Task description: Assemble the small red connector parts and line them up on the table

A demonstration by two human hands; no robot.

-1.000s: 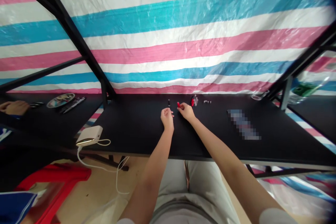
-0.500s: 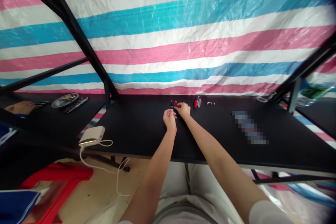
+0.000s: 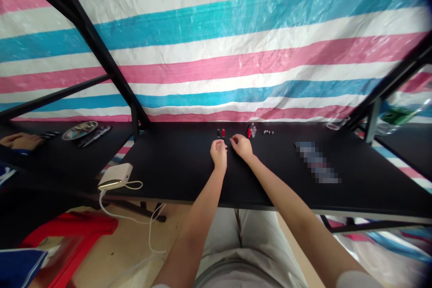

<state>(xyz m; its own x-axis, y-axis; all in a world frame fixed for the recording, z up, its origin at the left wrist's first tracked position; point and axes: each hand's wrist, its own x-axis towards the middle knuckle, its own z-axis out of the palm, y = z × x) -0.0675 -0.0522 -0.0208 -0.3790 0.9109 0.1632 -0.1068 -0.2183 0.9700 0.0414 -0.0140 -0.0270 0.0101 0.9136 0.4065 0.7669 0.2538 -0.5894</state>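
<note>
Head view: we saw the person's left hand (image 3: 218,154) and right hand (image 3: 241,146) resting close together on a black table (image 3: 168,177), their fingers half curled; we could not tell whether either had hold of anything small. Just beyond the left hand stood a small black tube (image 3: 218,133) beside a small red tube (image 3: 223,133), with neither hand touching them. Past the right hand lay a cluster of red and clear tubes (image 3: 250,132), then a row of small silver parts (image 3: 268,132). Further right lay a pixelated patch (image 3: 317,168). To the left, a white power bank (image 3: 114,176) sat at the table's edge, while a co-worker's hand (image 3: 20,141) lay near a metal tray (image 3: 67,135) on the neighbouring table.
</note>
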